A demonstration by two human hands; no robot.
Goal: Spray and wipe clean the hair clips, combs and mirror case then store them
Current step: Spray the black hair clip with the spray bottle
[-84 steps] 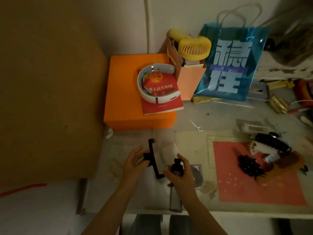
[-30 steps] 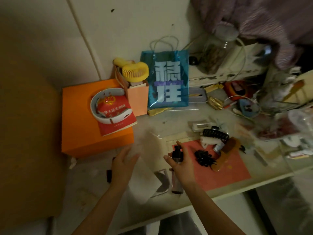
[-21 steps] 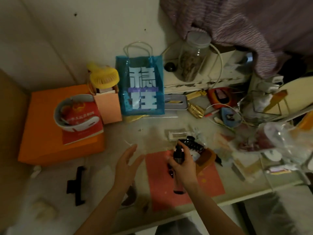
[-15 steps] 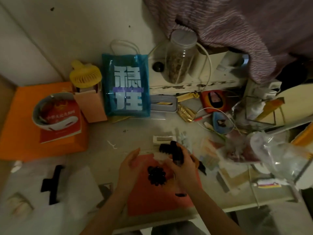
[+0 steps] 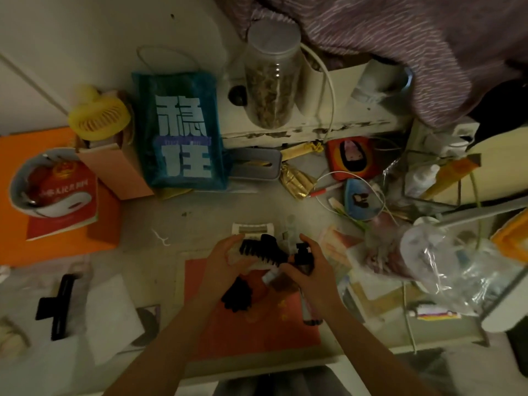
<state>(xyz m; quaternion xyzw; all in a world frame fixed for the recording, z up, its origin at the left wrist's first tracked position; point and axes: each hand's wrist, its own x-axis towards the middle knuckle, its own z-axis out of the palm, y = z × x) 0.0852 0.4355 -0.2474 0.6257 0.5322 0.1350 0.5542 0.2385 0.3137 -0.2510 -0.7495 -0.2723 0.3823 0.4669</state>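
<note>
My left hand (image 5: 225, 261) curls round the left end of a large black claw clip (image 5: 264, 251) above the red mat (image 5: 251, 324). My right hand (image 5: 310, 270) grips a small dark spray bottle (image 5: 303, 255) right beside the clip. A white clip sits under the black one, mostly hidden. A smaller black flower-shaped clip (image 5: 237, 295) lies on the mat below my hands, next to a brown comb (image 5: 281, 282). A black comb (image 5: 58, 305) lies at the table's left, beside a white wipe sheet (image 5: 111, 312).
An orange box (image 5: 57, 224) with a red booklet and a white neck band stands at the left. A blue gift bag (image 5: 180, 132), a yellow fan (image 5: 100, 117) and a jar (image 5: 271, 75) line the back. Plastic bags and clutter crowd the right.
The black comb went from my left hand to the table's left. Both hands moved right to the red mat; my left hand now holds the black claw clip, my right keeps the bottle.
</note>
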